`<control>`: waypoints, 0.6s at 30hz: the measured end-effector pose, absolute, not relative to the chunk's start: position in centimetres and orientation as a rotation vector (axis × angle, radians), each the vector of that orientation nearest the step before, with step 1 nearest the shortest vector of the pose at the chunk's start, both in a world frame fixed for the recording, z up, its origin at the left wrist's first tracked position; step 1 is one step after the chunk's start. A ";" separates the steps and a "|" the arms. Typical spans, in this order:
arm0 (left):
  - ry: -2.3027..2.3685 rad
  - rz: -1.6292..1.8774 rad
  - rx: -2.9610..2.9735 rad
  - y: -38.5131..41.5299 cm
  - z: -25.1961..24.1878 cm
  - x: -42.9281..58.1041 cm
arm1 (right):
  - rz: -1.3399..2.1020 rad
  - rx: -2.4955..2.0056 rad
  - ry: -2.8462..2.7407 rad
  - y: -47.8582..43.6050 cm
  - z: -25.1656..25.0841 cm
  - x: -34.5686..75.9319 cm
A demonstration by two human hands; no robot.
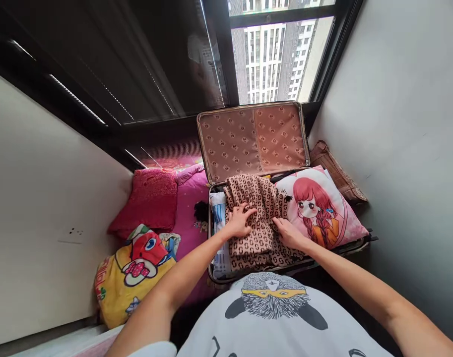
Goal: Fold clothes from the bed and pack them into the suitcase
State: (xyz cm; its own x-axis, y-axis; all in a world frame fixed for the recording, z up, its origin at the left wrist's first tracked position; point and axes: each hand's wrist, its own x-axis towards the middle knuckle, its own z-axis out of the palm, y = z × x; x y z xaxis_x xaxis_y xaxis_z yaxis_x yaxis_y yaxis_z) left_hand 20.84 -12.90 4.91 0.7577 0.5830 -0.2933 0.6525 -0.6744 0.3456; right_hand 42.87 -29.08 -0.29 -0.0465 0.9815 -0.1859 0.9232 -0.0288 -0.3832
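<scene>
A tan cloth (258, 230) with a dark repeating pattern lies folded inside an open suitcase (210, 233). My left hand (241, 219) rests on top of it, fingers spread over the fabric. At the cloth's right side, my right hand (288, 233) has its fingers closed on a fold; the fingertips are partly hidden. To the right of that hand is a pillow (315, 206) printed with a red-haired cartoon girl. Blue and white fabric (221, 248) shows along the suitcase's left side, partly under the cloth.
The suitcase lid (254, 141) leans back below the window (278, 59). On the left are a red cushion (150, 201), a yellow cartoon-print cloth bundle (137, 277) and pink bedding (191, 213). A brown woven bag (338, 171) sits by the right wall (405, 124).
</scene>
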 end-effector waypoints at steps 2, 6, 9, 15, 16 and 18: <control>0.933 -0.225 2.547 -14.1 4.7 19.0 | 0.582 -2.094 -2.084 -30.2 -0.2 42.4; 1.133 -0.048 2.655 -15.5 7.1 18.7 | 0.119 -2.095 -2.056 -28.9 3.8 43.1; 1.185 0.090 2.692 -16.6 7.3 20.0 | -0.120 -2.049 -2.032 -26.2 6.0 44.5; 1.054 -0.283 2.533 -18.0 -1.1 18.9 | 0.255 -2.158 -2.140 -22.9 0.1 47.2; 1.062 -0.290 2.521 -18.1 -2.2 18.6 | 0.272 -2.168 -2.145 -22.9 -1.2 47.4; 1.059 -0.262 2.489 -18.2 -3.6 18.4 | 0.235 -2.172 -2.136 -23.3 -3.2 47.7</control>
